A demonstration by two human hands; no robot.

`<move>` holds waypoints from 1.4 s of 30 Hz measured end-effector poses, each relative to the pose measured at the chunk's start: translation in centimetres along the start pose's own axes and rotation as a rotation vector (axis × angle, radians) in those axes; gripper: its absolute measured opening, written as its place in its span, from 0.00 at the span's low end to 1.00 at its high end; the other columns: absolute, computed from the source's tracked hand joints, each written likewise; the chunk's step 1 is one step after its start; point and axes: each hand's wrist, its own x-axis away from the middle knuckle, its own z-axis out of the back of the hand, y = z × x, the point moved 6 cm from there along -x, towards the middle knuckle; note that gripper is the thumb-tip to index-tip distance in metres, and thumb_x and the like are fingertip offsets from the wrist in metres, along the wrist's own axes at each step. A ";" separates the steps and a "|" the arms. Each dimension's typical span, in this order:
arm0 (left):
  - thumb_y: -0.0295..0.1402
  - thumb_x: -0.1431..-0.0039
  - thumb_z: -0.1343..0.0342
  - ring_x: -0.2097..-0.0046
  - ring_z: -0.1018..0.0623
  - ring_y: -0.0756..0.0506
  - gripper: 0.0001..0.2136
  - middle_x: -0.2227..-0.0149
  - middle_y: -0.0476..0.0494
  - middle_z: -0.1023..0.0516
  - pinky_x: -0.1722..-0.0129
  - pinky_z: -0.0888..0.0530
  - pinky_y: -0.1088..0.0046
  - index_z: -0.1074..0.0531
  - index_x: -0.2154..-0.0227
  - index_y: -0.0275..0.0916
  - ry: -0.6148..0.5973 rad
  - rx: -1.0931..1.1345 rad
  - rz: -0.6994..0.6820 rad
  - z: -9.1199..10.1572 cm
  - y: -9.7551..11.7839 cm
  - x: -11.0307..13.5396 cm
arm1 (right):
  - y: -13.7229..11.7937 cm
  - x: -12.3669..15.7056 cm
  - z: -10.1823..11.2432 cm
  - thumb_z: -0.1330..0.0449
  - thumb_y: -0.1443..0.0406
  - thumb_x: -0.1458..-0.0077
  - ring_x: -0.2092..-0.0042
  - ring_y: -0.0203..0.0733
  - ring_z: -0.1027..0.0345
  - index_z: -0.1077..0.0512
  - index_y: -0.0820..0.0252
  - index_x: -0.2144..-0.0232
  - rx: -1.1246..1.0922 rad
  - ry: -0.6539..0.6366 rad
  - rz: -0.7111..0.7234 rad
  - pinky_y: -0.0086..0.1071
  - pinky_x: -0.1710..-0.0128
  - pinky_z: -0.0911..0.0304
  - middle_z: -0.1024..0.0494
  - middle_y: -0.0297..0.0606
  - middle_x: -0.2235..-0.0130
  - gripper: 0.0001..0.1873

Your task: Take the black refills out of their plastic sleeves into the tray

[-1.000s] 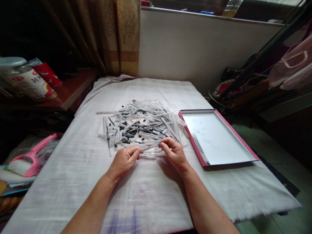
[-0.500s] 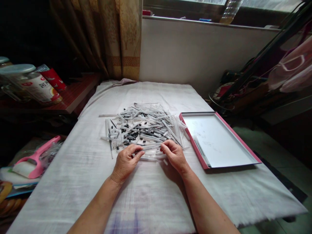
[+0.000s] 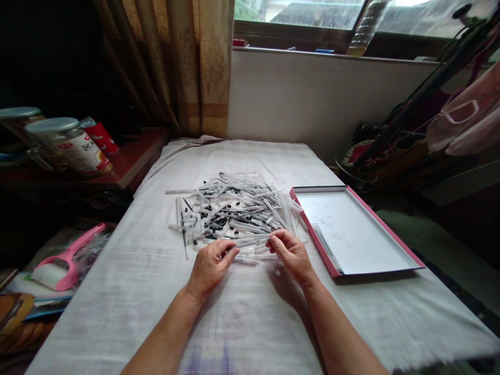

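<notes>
Loose tubes (image 3: 250, 208) beside pink-rimmed tray (image 3: 363, 234)

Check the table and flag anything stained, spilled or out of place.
Two oddities: a purple patch on the white cloth at the bottom of the view, darker than the cloth around it, and grey marks on the otherwise white floor of the box. Whether either is a stain, I can't tell.
</notes>
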 end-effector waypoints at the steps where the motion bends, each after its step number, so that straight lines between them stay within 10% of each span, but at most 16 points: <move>1: 0.37 0.39 0.45 0.65 0.19 0.46 0.08 0.66 0.44 0.17 0.65 0.24 0.74 0.23 0.66 0.40 0.003 0.010 0.002 -0.2 0.1 0.1 | 0.1 0.2 0.1 0.39 0.48 0.48 0.75 0.36 0.35 0.30 0.58 0.71 -0.018 -0.005 -0.022 0.29 0.76 0.37 0.25 0.35 0.75 0.19; 9: 0.36 0.39 0.44 0.66 0.21 0.47 0.08 0.64 0.44 0.19 0.65 0.25 0.74 0.23 0.62 0.41 -0.125 -0.021 -0.071 -1.6 1.8 0.0 | 1.1 1.3 0.1 0.33 0.48 0.57 0.77 0.35 0.35 0.28 0.59 0.71 -0.046 -0.065 -0.143 0.29 0.77 0.37 0.25 0.33 0.77 0.21; 17: 0.31 0.39 0.46 0.65 0.22 0.46 0.07 0.64 0.45 0.20 0.62 0.26 0.71 0.23 0.64 0.42 0.079 -0.282 0.013 2.8 -1.7 -1.2 | 2.2 1.8 4.9 0.32 0.49 0.59 0.77 0.36 0.36 0.28 0.59 0.73 -0.099 0.200 -0.166 0.26 0.82 0.44 0.23 0.37 0.76 0.21; 28: 0.30 0.44 0.41 0.59 0.25 0.42 0.05 0.62 0.44 0.21 0.60 0.30 0.68 0.21 0.66 0.45 -0.271 -0.703 0.001 0.6 -0.5 -3.5 | 3.2 1.5 5.5 0.32 0.54 0.59 0.76 0.35 0.38 0.21 0.60 0.62 -0.230 0.258 -0.179 0.27 0.81 0.46 0.23 0.37 0.73 0.22; 38: 0.31 0.41 0.46 0.61 0.23 0.43 0.07 0.64 0.44 0.20 0.60 0.28 0.68 0.24 0.62 0.43 -0.194 -0.590 0.065 2.2 0.5 -5.7 | 2.0 1.6 4.3 0.34 0.51 0.55 0.76 0.36 0.38 0.20 0.61 0.65 -0.145 0.141 -0.090 0.29 0.78 0.43 0.28 0.34 0.78 0.21; 42: 0.39 0.42 0.45 0.62 0.21 0.45 0.14 0.61 0.42 0.20 0.66 0.27 0.73 0.23 0.56 0.40 -0.043 0.047 0.291 1.5 0.5 -5.1 | 1.9 1.7 3.7 0.34 0.50 0.56 0.77 0.34 0.39 0.20 0.63 0.66 -0.199 0.115 -0.133 0.29 0.77 0.42 0.28 0.33 0.78 0.22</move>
